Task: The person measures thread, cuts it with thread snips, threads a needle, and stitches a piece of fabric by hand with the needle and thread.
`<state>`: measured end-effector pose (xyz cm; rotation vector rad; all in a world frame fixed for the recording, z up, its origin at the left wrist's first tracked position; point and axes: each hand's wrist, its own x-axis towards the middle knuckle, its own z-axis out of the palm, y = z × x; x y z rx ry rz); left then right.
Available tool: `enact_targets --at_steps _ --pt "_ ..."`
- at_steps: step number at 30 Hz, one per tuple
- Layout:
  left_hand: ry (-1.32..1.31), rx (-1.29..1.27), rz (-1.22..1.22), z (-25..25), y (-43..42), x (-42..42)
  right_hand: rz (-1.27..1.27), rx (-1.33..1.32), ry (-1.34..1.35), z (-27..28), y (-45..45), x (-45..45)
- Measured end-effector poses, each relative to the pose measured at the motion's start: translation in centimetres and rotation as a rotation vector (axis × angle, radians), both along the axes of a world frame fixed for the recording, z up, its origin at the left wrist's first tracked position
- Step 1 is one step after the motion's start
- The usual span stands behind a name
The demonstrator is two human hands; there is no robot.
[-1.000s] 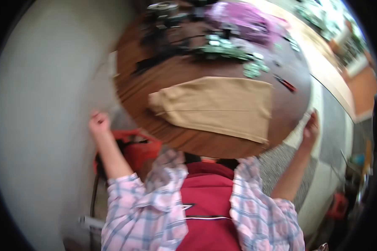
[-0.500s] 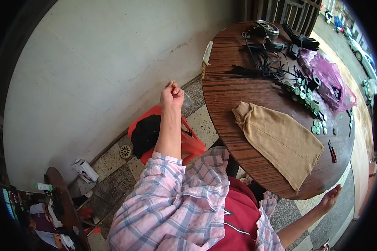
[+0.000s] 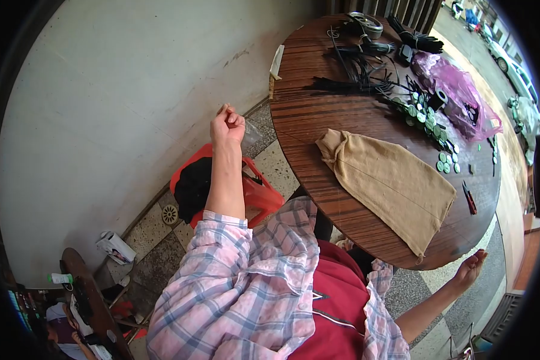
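My left hand [image 3: 228,125] is raised beside the table with its wrist turned up. Its fingers curl in and nothing shows in them. On the right, past the table's near edge, my right hand [image 3: 469,271] is held with curled fingers, and I see nothing in it either. Between the hands, a tan cloth bag [image 3: 390,186] lies flat on the round wooden table [image 3: 294,135], its gathered end toward my left hand. Small red-handled snips [image 3: 470,198] lie by the bag's wide end, the tabletop thing nearest my right hand.
Black cord bundles [image 3: 366,75], green round discs [image 3: 444,162] and a purple plastic bag [image 3: 462,99] cover the table's far side. A red plastic stool [image 3: 263,195] with a black cloth [image 3: 193,189] stands below my left arm. The wall [image 3: 120,114] borders the left.
The view has shifted, so the table and both hands appear slightly further left and higher. Both hands keep about the same pose, and nothing on the table was moved.
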<state>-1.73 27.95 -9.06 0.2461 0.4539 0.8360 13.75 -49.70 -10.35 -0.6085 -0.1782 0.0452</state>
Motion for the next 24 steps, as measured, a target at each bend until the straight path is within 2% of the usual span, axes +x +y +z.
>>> enact_targets --at_steps 2,5,8,12,15,17,21,24 --pt "0.002 0.003 0.007 0.3 -0.1 -0.1 -0.219 0.019 0.070 -1.9 -1.6 0.5" --pt "0.001 0.008 -0.001 0.3 -0.1 0.0 -0.330 -0.060 0.102 -2.2 -1.9 0.6" --pt "-0.006 0.009 -0.008 0.1 -0.1 0.1 -0.441 -0.163 0.160 0.5 1.5 -0.4" --pt "-0.016 0.034 -0.021 -0.3 0.2 0.1 -0.470 -0.186 0.109 -0.1 0.2 -0.6" --pt "-0.002 0.019 -0.015 0.0 -0.2 0.2 -0.345 -0.158 0.051 -1.5 -1.6 -0.3" --pt "0.005 0.019 -0.009 0.3 -0.2 0.1 -0.353 -0.138 0.085 -1.9 -1.7 -0.3" --pt "-0.007 0.030 -0.015 0.3 -0.3 0.2 -0.424 -0.145 0.120 0.4 1.7 -1.4" --pt "0.001 0.029 -0.003 0.3 -0.3 0.1 -0.364 -0.178 0.062 -0.4 0.7 -0.8"
